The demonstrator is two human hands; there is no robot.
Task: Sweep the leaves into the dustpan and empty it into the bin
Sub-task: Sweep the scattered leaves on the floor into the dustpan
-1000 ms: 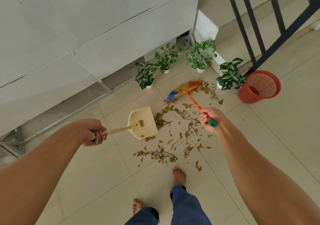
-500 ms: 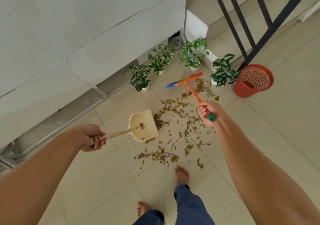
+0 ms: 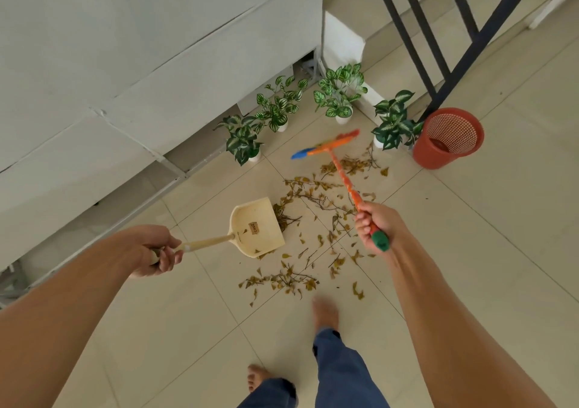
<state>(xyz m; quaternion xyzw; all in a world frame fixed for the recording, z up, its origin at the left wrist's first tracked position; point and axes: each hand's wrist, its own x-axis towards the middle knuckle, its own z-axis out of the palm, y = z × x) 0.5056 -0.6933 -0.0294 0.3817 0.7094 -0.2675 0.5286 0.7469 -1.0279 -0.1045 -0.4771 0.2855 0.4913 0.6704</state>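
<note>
Dry brown leaves and twigs [image 3: 316, 216] lie scattered over the tiled floor. My left hand [image 3: 156, 251] grips the handle of a cream dustpan [image 3: 255, 227], whose mouth faces the leaves; a few scraps lie inside it. My right hand [image 3: 374, 222] grips the green end of an orange broom [image 3: 341, 172]. Its orange and blue head [image 3: 326, 147] hangs tilted above the far edge of the leaves. A red mesh bin [image 3: 448, 138] stands at the right, beyond the leaves.
Several small potted plants [image 3: 340, 94] line the base of a white wall [image 3: 125, 62] behind the leaves. A dark metal railing [image 3: 438, 47] rises behind the bin. My bare feet [image 3: 326, 313] stand just short of the nearest leaves.
The broom head has lifted off the leaves and swung away toward the plants. The dustpan has stayed by the leaves. I have stepped slightly forward.
</note>
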